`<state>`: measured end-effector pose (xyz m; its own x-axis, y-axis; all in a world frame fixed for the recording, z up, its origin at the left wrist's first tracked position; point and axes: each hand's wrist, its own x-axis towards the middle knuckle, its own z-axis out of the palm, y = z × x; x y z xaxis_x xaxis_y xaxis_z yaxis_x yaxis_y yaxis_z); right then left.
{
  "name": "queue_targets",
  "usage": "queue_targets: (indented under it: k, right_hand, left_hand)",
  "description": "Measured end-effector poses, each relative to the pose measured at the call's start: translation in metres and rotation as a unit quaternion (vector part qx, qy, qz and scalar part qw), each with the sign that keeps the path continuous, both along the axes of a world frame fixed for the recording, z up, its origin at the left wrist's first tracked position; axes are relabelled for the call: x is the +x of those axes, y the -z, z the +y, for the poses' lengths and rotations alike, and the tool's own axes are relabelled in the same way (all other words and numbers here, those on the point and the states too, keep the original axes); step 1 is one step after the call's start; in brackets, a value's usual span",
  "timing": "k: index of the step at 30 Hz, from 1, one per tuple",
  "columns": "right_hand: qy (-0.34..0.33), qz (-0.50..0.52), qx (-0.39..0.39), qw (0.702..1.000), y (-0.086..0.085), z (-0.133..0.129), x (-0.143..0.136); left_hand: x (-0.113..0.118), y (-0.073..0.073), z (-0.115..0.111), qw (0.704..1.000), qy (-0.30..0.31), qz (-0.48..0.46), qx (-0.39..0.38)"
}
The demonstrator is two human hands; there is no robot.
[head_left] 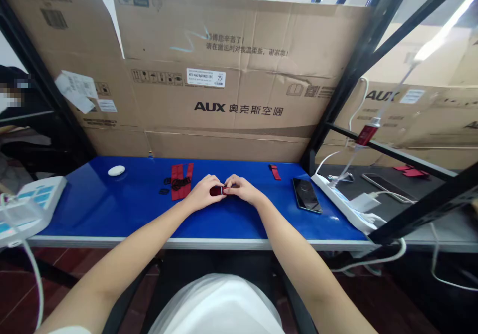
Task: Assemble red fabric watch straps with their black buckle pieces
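Near the middle of the blue table, my left hand (204,193) and my right hand (242,188) meet around a small dark red strap (215,190). The fingers of both hands are closed on it, and a thin pale line crosses it between them. Much of the strap is hidden by the fingers. Just left of my left hand lie several flat red straps (176,193). A heap of small black pieces (180,183), perhaps buckles, rests on them. A single black piece (163,191) lies beside them on the table.
A short red strap with a black end (275,171) and a black phone (306,194) lie to the right. White power strips (345,205) (45,199) sit at both sides. A white oval object (116,170) lies back left. A cardboard wall (168,120) stands behind the blue table (123,214).
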<state>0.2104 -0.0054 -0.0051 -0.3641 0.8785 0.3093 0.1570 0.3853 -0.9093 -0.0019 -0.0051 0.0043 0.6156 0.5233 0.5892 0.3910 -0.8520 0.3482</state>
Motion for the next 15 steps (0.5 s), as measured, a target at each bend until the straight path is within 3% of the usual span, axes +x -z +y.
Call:
queue_targets:
  k: [7,11,15]
  right_hand:
    - [0.015,-0.019,0.009,1.000,-0.0007,-0.0001,-0.0011]
    - [-0.013,0.136,-0.051,0.989,-0.0039,-0.0024,0.0014]
    - [-0.072,0.233,-0.106,0.964,-0.0091,-0.0056,0.0023]
  left_hand:
    - [-0.0044,0.0029,0.0060,1.000,0.000,0.018,0.006]
    - [-0.0038,0.0005,0.0033,1.000,-0.001,-0.014,-0.021]
    - [-0.0039,-0.0046,0.0002,0.993,0.016,-0.056,-0.106]
